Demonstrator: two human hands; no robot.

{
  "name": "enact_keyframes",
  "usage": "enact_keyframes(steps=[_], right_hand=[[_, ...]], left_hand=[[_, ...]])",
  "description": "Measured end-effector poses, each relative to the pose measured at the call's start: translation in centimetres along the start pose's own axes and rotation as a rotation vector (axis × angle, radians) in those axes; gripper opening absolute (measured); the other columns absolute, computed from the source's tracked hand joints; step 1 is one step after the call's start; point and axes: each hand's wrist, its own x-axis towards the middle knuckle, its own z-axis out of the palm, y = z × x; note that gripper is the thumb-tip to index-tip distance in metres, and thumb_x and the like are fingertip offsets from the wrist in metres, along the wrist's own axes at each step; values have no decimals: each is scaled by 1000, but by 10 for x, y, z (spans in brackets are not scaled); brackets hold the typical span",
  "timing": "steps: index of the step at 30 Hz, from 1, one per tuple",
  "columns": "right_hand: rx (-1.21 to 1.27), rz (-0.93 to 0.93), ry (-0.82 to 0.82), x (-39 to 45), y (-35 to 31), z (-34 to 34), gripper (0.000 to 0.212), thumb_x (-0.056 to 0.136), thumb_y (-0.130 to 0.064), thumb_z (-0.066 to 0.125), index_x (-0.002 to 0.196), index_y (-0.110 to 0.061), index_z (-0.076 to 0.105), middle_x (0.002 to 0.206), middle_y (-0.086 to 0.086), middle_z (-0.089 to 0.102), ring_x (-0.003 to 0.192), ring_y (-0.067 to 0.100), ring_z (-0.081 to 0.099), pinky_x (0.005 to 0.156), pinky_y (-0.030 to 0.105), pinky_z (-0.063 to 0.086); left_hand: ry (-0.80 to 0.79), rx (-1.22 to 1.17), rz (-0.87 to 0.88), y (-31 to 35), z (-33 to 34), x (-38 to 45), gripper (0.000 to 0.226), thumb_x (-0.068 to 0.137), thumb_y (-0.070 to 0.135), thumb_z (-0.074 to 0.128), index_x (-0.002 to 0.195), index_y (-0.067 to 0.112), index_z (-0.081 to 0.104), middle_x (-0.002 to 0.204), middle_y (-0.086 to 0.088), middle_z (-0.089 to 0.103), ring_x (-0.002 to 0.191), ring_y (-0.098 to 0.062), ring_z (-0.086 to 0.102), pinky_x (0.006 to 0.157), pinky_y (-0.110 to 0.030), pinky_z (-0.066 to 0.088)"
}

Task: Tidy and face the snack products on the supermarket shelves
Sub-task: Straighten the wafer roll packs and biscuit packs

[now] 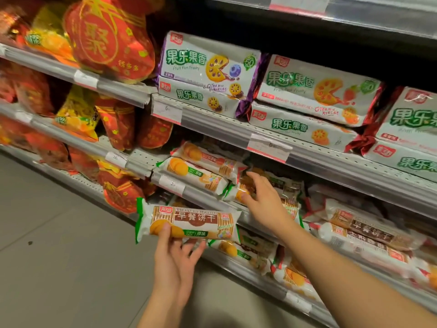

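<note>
My left hand (173, 252) grips a green-trimmed breakfast biscuit pack (189, 223) and holds it level in front of the shelves, label facing me. My right hand (262, 200) reaches to the middle shelf, its thumb and fingers curled round another biscuit pack (243, 189) lying there. Two more green-trimmed packs (196, 171) lie stacked just left of it at the shelf's front edge.
White fruit biscuit boxes (205, 67) are stacked on the shelf above. Red and yellow snack bags (108, 39) fill the shelves at left. Red-trimmed biscuit packs (364, 235) lie at right, more green ones (243, 252) on the lower shelf. Grey floor (59, 245) lies below left.
</note>
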Motion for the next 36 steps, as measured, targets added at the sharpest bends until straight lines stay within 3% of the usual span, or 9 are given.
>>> enact_keyframes(steps=[5, 12, 16, 18, 20, 24, 27, 30, 36], right_hand=[[-41, 137, 49, 33, -12, 3, 60, 99, -47, 57, 142, -6, 43, 114, 16, 64, 106, 36, 61, 82, 41, 51], [-53, 268, -44, 61, -30, 9, 66, 94, -64, 55, 128, -8, 55, 110, 8, 66, 101, 30, 63, 88, 47, 55], [-54, 274, -113, 72, -37, 8, 44, 90, -50, 68, 115, -15, 57, 108, 4, 61, 99, 24, 61, 91, 43, 55], [1, 239, -99, 72, -39, 3, 42, 87, -40, 75, 113, -17, 52, 107, 1, 57, 97, 21, 57, 87, 38, 53], [35, 182, -15, 68, -38, 3, 41, 86, -37, 78, 114, -19, 53, 104, -1, 58, 95, 20, 59, 79, 34, 50], [34, 97, 241, 38, -25, 5, 43, 81, -35, 83, 110, -18, 56, 104, 0, 64, 95, 18, 63, 79, 35, 55], [119, 12, 354, -15, -16, -3, 47, 77, -26, 86, 111, -23, 54, 111, -7, 61, 95, -6, 59, 72, 10, 49], [309, 150, 393, -75, -8, -9, 48, 76, -16, 88, 111, -23, 56, 111, -10, 63, 95, -20, 58, 66, 1, 46], [703, 390, 552, -162, 20, 11, 45, 68, 2, 88, 96, -21, 61, 96, -4, 74, 80, -5, 70, 63, 6, 51]], left_hand=[[29, 4, -99, -4, 3, -5, 58, 96, 53, 53, 143, 19, 55, 121, -8, 73, 119, -35, 64, 90, -45, 50], [42, 103, -76, -3, 6, -8, 62, 86, 51, 60, 141, 22, 54, 119, -7, 75, 117, -31, 67, 89, -44, 52], [44, 98, -65, -9, 15, -16, 48, 96, 51, 54, 134, 22, 58, 114, -8, 77, 101, -24, 75, 93, -50, 52], [33, 73, -98, -12, 20, -19, 42, 98, 52, 52, 128, 24, 61, 111, -9, 77, 94, -24, 77, 87, -51, 53], [35, 35, -124, -16, 21, -17, 40, 96, 51, 54, 125, 24, 61, 109, -9, 78, 94, -27, 77, 88, -53, 53], [82, 9, -173, -18, 12, -8, 53, 91, 51, 62, 134, 21, 57, 115, -11, 76, 114, -33, 68, 107, -60, 45], [117, 21, -178, -19, 7, -1, 60, 90, 50, 66, 140, 21, 55, 117, -9, 76, 116, -32, 67, 105, -57, 48], [116, 60, -186, -22, 6, 5, 62, 88, 52, 66, 141, 22, 55, 119, -10, 75, 117, -33, 66, 110, -59, 44], [-140, 124, -206, -51, 1, 5, 63, 97, 66, 44, 149, 31, 47, 137, -11, 66, 126, -37, 62, 114, -62, 37]])
